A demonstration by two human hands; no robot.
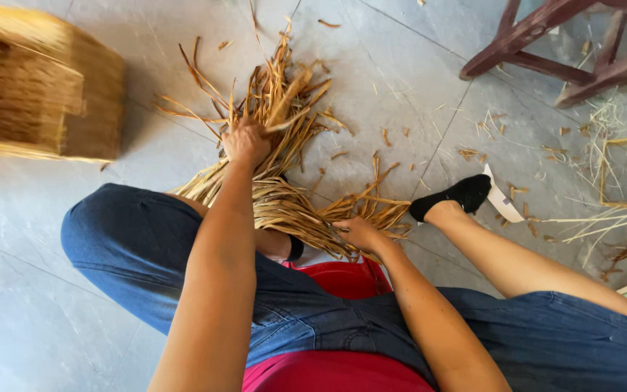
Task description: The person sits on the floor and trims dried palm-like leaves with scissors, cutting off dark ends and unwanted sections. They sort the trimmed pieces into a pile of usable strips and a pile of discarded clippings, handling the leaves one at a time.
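Note:
A pile of dry yellow-brown straw strips (284, 109) lies on the grey tiled floor between my knees. My left hand (245, 141) is shut on a bunch of these strips near the pile's middle. My right hand (358, 232) grips the lower end of another flattened bunch (295, 210) that runs across my lap side. I sit low, in blue denim shorts (139, 247) and black socks, over a red seat (346, 279).
A blurred block of bundled straw (38, 83) stands at the upper left. Dark red wooden furniture legs (546, 40) are at the upper right. Loose straw and scraps (611, 196) litter the floor on the right, with a white strip (503, 199) by my foot (455, 197).

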